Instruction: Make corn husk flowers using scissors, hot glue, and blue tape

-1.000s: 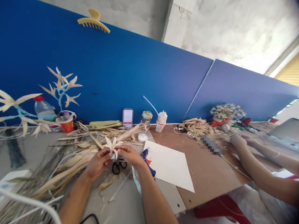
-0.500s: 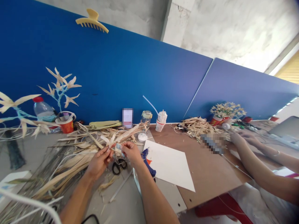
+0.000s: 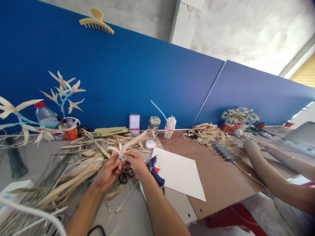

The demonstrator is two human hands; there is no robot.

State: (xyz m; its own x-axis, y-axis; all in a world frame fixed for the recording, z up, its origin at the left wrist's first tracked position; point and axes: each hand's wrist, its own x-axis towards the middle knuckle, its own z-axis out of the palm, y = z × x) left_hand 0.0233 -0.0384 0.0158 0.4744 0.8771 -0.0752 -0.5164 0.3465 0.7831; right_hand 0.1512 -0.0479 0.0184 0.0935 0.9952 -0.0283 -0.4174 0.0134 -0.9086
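A pale husk flower point(image 3: 119, 149) stands up between my two hands, its petals spread. My left hand point(image 3: 108, 172) pinches its base from the left. My right hand point(image 3: 136, 164) pinches at the same base from the right, with a bit of light blue tape or ribbon at the fingertips. Black scissors point(image 3: 126, 176) lie on the table just under my hands, partly covered. Right of my right hand is a blue glue gun point(image 3: 156, 172), resting by a white sheet point(image 3: 179, 173).
Dried husks point(image 3: 81, 170) cover the left side. Behind stand a red cup point(image 3: 70, 131), a phone point(image 3: 134, 124), a jar point(image 3: 154, 123) and a white cup point(image 3: 169, 127). At the right, another person's arms point(image 3: 268, 177) reach over the table near a husk pile point(image 3: 209, 134).
My hands have come closer together around the flower's base, and the flower now stands more upright. The light blue piece is now mostly hidden by my fingers. The other person's farther hand has shifted slightly.
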